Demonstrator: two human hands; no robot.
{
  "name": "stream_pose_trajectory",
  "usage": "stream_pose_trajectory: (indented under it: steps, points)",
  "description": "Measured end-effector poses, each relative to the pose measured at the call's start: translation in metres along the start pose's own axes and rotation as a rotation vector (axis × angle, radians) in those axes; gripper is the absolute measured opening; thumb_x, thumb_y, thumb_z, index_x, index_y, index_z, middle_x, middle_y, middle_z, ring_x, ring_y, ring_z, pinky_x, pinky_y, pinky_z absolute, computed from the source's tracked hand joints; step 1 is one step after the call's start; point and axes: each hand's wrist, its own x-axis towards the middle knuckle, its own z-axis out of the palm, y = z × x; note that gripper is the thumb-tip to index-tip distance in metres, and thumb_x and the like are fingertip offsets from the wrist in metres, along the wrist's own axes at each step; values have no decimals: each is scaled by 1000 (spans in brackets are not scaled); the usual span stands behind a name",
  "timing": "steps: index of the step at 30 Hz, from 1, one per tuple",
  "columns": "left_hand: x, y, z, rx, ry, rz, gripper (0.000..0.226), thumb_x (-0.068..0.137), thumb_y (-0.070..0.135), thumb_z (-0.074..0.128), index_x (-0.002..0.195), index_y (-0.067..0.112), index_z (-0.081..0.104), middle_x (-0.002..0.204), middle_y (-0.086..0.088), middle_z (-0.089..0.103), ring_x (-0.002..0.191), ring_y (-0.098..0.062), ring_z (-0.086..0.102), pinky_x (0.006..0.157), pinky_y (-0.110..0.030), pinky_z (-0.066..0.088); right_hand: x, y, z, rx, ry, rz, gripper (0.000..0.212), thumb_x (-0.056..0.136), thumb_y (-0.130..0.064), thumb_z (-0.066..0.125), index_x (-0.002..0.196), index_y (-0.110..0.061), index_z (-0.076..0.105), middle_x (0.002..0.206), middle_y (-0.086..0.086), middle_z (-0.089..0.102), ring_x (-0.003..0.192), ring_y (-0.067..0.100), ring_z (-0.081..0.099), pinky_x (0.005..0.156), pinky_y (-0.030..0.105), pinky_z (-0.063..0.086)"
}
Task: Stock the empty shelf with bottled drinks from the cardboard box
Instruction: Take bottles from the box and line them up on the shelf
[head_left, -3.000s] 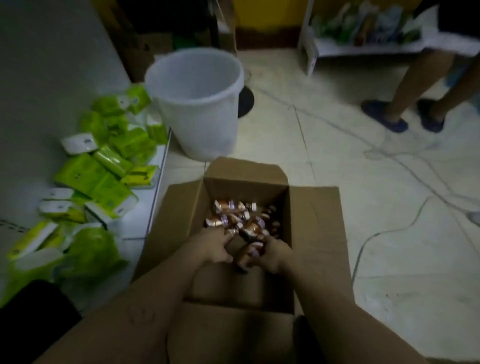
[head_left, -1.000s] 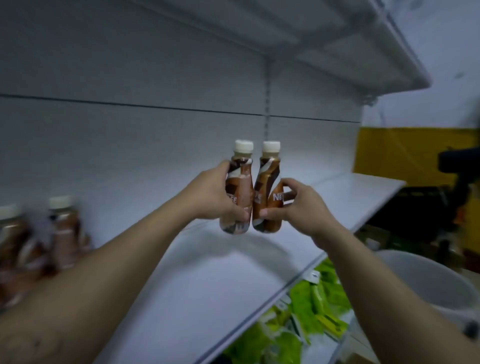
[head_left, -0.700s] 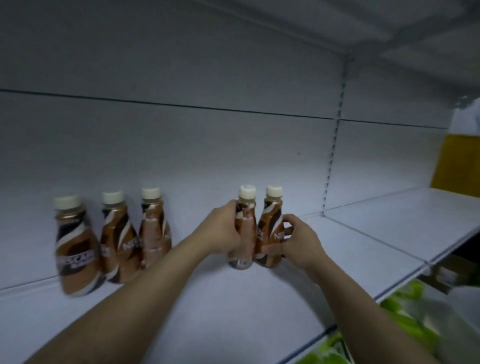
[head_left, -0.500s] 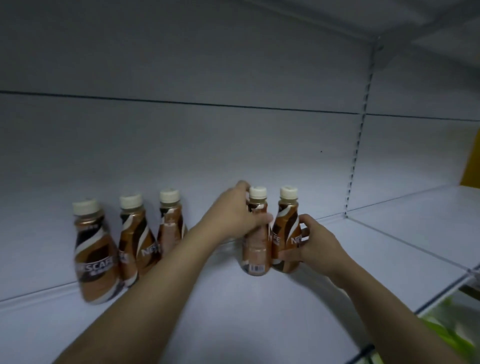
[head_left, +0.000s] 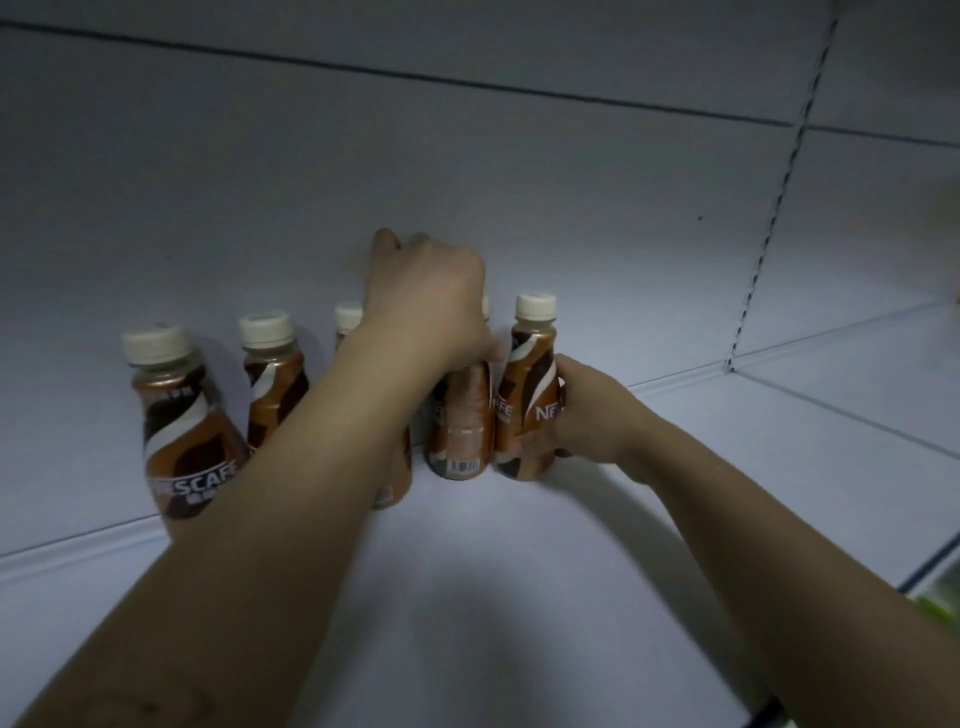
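Note:
On the white shelf (head_left: 519, 597) stand brown coffee bottles with cream caps, in a row along the back panel. My left hand (head_left: 426, 301) grips one bottle (head_left: 460, 421) from above, covering its cap. My right hand (head_left: 587, 410) holds the bottle to its right (head_left: 524, 395) by the side. Both held bottles are upright with their bases on the shelf board. Three more bottles stand to the left: one (head_left: 182, 415), a second (head_left: 270, 379), and a third (head_left: 348, 319) mostly hidden behind my left forearm. The cardboard box is out of view.
A slotted upright (head_left: 769, 208) divides the back panel at the right, and the shelf board continues beyond it (head_left: 857, 384). A bit of green packaging (head_left: 940, 608) shows below the shelf's front edge at the right.
Both hands have lowered the two bottles onto the shelf beside the three standing ones. My left hand has shifted up over its bottle's cap.

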Motion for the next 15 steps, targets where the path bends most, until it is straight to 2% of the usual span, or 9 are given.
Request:
stream_pose_trajectory:
  steps: [2,3,5,6,9,10,11,13,15]
  points:
    - [1,1,-3,82,24,-30,41,76,53,68,93,16,58,92,-8,56,96,-28,50,95,-45,31,5,-3,8,10,47,25,65,54,-21,91,110,-23,57,105,-3,67,98,20,64,89,43,55]
    - [1,0,-5,81,23,-54,38,77,50,68,91,17,57,86,-7,53,92,-28,49,96,-45,30,6,-3,14,12,94,31,64,55,-23,91,109,-21,57,105,-2,67,98,21,64,89,42,55]
    - [4,-6,-6,35,-13,-101,35,77,47,70,91,19,55,79,-4,51,85,-26,48,98,-46,29,3,-1,27,24,167,23,65,59,-27,90,114,-20,55,108,-3,67,98,19,64,88,36,54]
    - [5,-10,-5,9,-36,-111,37,76,48,71,93,20,55,81,-4,52,85,-26,48,97,-45,30,1,0,32,31,180,7,67,63,-27,88,118,-20,52,107,-5,65,96,16,63,85,31,53]
    - [3,-14,-5,-91,-66,-102,41,73,47,75,100,20,59,92,-5,59,88,-26,53,91,-43,37,-5,8,35,139,172,-45,62,75,-15,81,126,-22,47,90,-20,55,75,-3,57,57,5,45]
    - [3,-15,-6,-132,-60,-107,42,71,45,77,100,20,61,94,-5,61,89,-26,55,88,-43,41,-8,12,35,180,161,-57,58,80,-11,76,129,-23,47,88,-24,52,72,-8,54,51,2,43]
    - [3,-16,-7,-169,-59,-117,42,69,44,80,99,19,63,96,-5,63,90,-27,57,86,-42,45,-10,13,34,199,147,-72,56,84,-9,71,132,-25,47,89,-26,52,73,-12,51,54,0,44]
    - [1,-19,-9,-208,-71,-135,41,67,41,82,97,19,65,97,-5,65,91,-27,59,84,-41,49,-12,18,35,153,129,-115,51,91,-12,63,136,-31,46,95,-28,53,78,-16,49,72,-1,43]
    - [0,-19,-9,-209,-58,-131,40,68,40,82,98,20,65,96,-4,65,90,-26,59,82,-39,48,-14,18,35,135,117,-138,50,93,-14,59,136,-36,45,97,-30,53,85,-14,51,71,-4,35]
